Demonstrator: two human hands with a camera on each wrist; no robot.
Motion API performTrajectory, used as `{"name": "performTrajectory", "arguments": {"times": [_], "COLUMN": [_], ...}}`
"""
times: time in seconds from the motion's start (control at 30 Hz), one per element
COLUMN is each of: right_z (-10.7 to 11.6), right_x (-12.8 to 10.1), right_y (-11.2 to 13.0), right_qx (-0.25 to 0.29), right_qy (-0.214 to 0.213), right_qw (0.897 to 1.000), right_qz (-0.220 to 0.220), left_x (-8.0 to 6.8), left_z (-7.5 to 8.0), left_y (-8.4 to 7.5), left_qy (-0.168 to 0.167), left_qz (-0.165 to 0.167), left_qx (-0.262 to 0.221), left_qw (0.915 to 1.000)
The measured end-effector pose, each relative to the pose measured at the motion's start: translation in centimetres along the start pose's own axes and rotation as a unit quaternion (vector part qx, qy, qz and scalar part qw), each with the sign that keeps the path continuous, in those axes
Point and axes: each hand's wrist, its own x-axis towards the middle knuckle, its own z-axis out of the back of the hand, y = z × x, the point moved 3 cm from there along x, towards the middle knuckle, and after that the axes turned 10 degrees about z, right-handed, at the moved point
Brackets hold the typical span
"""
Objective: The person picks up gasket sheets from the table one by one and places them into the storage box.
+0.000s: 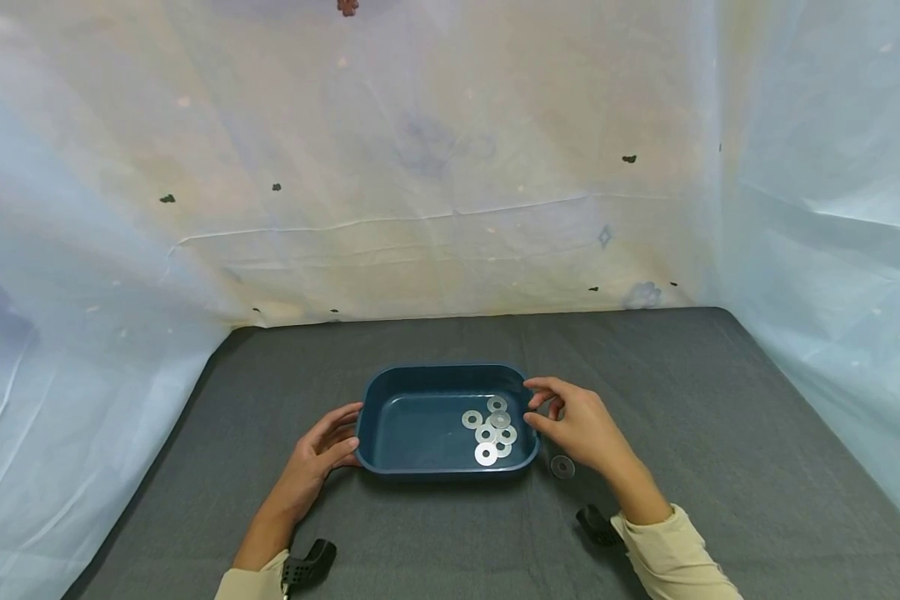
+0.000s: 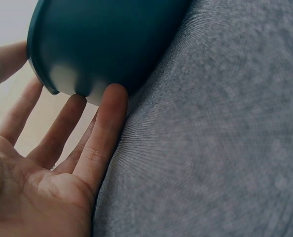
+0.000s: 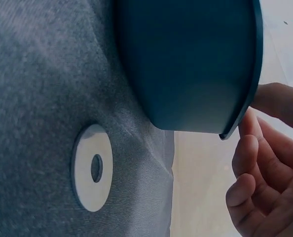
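A dark blue rectangular tray [image 1: 420, 477] stands on the cloth, with several flat metal washers [image 1: 486, 453] overlapping in its right half. My left hand [image 1: 315, 458] is at the tray's left end. Its fairly straight fingers [image 2: 113, 106] rest against the outer wall. At the right end, my right hand [image 1: 577, 421] has its thumb and index fingertips at the rim, set apart from each other. In the right wrist view its other fingers [image 3: 245, 153] bend loosely beside the tray's corner. One more washer [image 1: 562, 467] lies flat on the cloth, below the right hand and outside the tray.
Grey cloth [image 1: 435, 542] covers the table under the tray. Pale patterned sheeting [image 1: 450, 167] hangs behind the table and along both sides. A black wrist device [image 1: 309, 565] is on the left wrist, and another black device [image 1: 598, 525] is on the right.
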Motion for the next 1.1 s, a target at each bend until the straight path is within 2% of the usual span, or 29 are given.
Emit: {"name": "performTrajectory", "arguments": {"times": [0.4,0.87,1.1], "right_z": [1.0,1.8,1.7], "right_x": [-0.5,-1.0,-1.3], "right_y": [-1.0,-2.5,-2.8], "right_qx": [0.002,-0.003,0.004], "right_qy": [0.012,0.1,0.159], "right_qw": [1.0,0.995,0.987], "right_qz": [0.012,0.015,0.03], "left_x": [0.1,0.1,0.2], "left_z": [-0.4,-0.3,-0.3], "left_y": [-0.1,-0.1,-0.1], "left_qy": [-0.001,-0.003,-0.004], "left_qz": [0.006,0.007,0.005], "left_qx": [0.003,0.004,0.006], "left_qw": [1.0,1.0,1.0]}}
